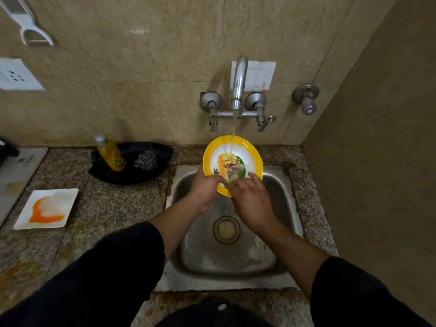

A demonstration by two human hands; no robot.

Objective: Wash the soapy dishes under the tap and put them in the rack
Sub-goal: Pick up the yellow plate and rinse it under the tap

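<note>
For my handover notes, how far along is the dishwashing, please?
Nothing looks finished; no rack is in view. In hand: the left hand grips the yellow-rimmed round plate under the running steel tap; the right hand touches its face. Left: the orange-smeared white square plate on the granite counter.

Place: a home kitchen, seen at its dishwashing corner.
Sink: a small stainless steel sink (236, 258) with a round drain, set into the counter.
Tap: a wall-mounted chrome tap (239, 83) with two handles; water runs from it onto a round yellow plate (233, 159).
Counter: speckled granite countertop (113, 204), stained along the sink's edge.
Walls: glossy beige wall tiles (106, 67), meeting a side wall on the right.
Washing things: a bottle of yellow-orange liquid (112, 154) and a steel scrubber (146, 160) sit in a black tray (132, 175) just left of the sink.
Dishes: a white square plate (47, 208) smeared with orange lies on the counter further left.
Fittings: a white wall socket (14, 75) at the upper left.
</note>
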